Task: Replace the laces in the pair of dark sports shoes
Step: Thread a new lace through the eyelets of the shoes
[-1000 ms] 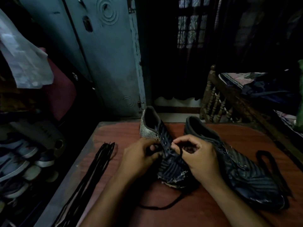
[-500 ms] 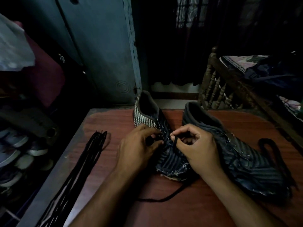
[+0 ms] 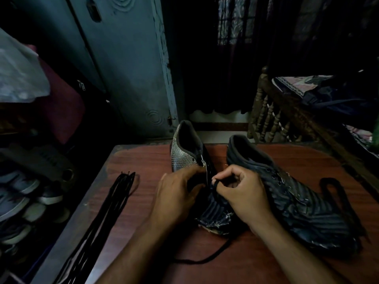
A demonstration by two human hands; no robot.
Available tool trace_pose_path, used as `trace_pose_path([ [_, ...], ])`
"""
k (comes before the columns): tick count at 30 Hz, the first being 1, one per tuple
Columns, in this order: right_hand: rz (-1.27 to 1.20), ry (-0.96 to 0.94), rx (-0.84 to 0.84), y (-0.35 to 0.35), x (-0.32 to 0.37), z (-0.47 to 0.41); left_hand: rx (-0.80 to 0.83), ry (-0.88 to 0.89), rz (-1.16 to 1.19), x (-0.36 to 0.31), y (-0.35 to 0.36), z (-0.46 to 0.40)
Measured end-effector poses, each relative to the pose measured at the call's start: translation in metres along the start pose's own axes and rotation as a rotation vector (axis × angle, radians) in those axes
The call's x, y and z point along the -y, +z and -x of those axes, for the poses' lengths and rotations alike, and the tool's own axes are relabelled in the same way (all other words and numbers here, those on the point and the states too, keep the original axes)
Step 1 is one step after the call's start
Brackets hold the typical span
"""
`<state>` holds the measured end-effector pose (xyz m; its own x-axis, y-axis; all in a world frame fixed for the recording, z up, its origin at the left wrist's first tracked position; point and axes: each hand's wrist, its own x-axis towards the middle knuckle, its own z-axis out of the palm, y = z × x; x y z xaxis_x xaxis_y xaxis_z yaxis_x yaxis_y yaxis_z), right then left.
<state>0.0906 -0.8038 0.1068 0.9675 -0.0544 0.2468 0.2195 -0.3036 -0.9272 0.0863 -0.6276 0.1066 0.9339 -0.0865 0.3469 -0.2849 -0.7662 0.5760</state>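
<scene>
Reddish-brown wood forms the table (image 3: 242,269) under a person's two hands. A dark striped shoe (image 3: 297,203) lies just right of the right hand, toe toward the camera, with a loose black lace (image 3: 336,193) looped beyond it. Between both hands sits the second shoe (image 3: 185,152), its silver-striped heel away from the camera. Well left of the left hand, a bundle of black laces (image 3: 102,218) stretches along the table. The left hand (image 3: 178,197) curls against this shoe's side. The right hand (image 3: 244,193) pinches a black lace end (image 3: 213,184) over the eyelets; its tail (image 3: 207,259) trails below the hands.
</scene>
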Motion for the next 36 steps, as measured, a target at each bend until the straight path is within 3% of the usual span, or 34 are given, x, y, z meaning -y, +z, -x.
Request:
trace_pose_path([
  [18, 0.013, -0.016, 0.042, -0.001, 0.002, -0.002, 0.005, -0.002, 0.043, -0.005, 0.004, -0.002],
  [22, -0.091, -0.006, 0.058, -0.002, 0.007, 0.0, -0.017, -0.042, 0.242, 0.0, 0.006, -0.004],
  [28, 0.005, -0.061, 0.091, 0.002, 0.003, 0.001, -0.093, -0.339, 0.686, 0.004, -0.007, -0.01],
  [36, 0.022, -0.07, 0.108, 0.001, -0.002, -0.001, -0.28, -0.386, 0.375, 0.026, -0.031, -0.017],
])
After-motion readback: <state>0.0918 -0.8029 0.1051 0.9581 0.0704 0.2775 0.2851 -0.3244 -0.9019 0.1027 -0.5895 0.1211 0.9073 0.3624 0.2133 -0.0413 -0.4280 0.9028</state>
